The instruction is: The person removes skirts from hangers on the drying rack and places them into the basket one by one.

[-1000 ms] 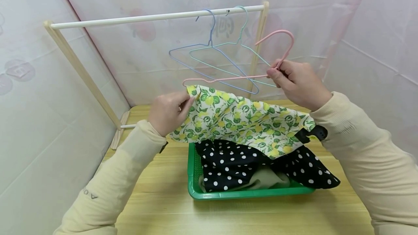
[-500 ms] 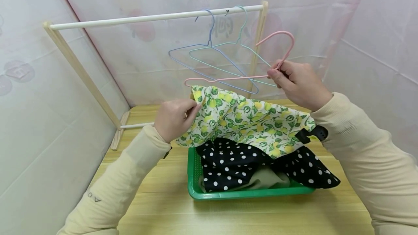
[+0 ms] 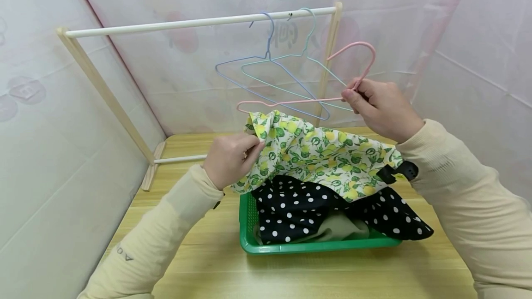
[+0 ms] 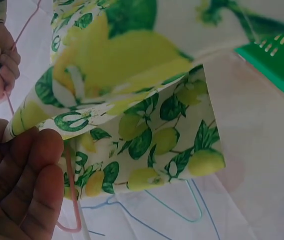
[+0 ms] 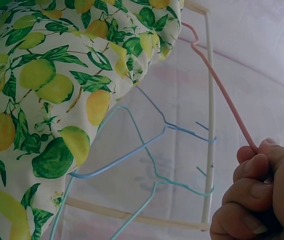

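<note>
My left hand (image 3: 232, 159) pinches the left edge of a white garment (image 3: 317, 153) printed with yellow lemons and green leaves. In the left wrist view thumb and fingers (image 4: 42, 175) hold a fold of this cloth. My right hand (image 3: 384, 110) grips a pink hanger (image 3: 293, 102) just below its hook, which points up. The hanger's left end sticks out beyond the garment's upper left corner. In the left wrist view that pink end (image 4: 71, 172) passes behind the cloth edge. The garment hides the hanger's lower part, and its right side hangs below my right wrist.
A green basket (image 3: 320, 247) on the wooden table (image 3: 208, 262) holds a black polka-dot cloth (image 3: 287, 211) and an olive cloth (image 3: 342, 226). Behind, a blue hanger (image 3: 245, 59) and a mint-green hanger (image 3: 274, 59) hang from the white rail (image 3: 178, 23) of a wooden-ended rack.
My left hand has moved right and slightly down, drawing the garment's left edge along and bunching it. More of the hanger's left end shows. My right hand and the hanger have barely shifted.
</note>
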`<state>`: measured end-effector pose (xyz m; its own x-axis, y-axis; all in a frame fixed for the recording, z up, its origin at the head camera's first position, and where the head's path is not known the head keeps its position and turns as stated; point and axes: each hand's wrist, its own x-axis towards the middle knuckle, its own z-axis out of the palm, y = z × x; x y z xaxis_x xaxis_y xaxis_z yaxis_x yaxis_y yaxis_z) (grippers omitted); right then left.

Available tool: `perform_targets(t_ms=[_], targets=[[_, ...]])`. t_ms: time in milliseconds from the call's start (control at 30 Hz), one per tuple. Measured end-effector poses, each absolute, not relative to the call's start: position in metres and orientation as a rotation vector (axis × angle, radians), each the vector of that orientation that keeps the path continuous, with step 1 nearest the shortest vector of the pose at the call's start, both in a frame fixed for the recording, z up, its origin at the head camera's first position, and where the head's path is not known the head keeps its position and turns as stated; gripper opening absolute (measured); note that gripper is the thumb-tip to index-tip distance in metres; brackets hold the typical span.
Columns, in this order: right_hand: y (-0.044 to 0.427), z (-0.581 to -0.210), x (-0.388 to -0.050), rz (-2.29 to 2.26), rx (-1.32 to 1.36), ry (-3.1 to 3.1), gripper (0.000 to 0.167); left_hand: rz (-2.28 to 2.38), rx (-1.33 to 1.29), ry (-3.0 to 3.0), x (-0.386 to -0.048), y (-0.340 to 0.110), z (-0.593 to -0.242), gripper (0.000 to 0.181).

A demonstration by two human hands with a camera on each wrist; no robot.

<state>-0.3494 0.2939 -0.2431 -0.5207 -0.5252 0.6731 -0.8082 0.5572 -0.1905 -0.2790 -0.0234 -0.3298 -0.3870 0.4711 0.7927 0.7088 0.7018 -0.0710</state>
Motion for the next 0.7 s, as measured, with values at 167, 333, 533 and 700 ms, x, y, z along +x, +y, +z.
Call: perform_targets(t_ms=[167,333,533,700], targets=[[0.295,-0.244,-0.350,0.667,1.061,-2.250,0.018,-0.356,-0.922,-2.061,-0.276,-0.018,-0.332,0.024],[0.295,-0.244,-0.350,0.667,1.050,-2.262,0.019,-0.359,-0.958,-2.058,-0.274,-0.012,-0.333,0.017],[0.295,-0.245,-0.349,0.671,1.033,-2.286,0.021,-0.345,-0.986,-2.062,-0.271,-0.006,-0.337,0.015],[0.295,-0.245,-0.349,0.669,1.026,-2.296,0.020,-0.336,-1.016,-2.055,-0.268,-0.001,-0.340,0.018]])
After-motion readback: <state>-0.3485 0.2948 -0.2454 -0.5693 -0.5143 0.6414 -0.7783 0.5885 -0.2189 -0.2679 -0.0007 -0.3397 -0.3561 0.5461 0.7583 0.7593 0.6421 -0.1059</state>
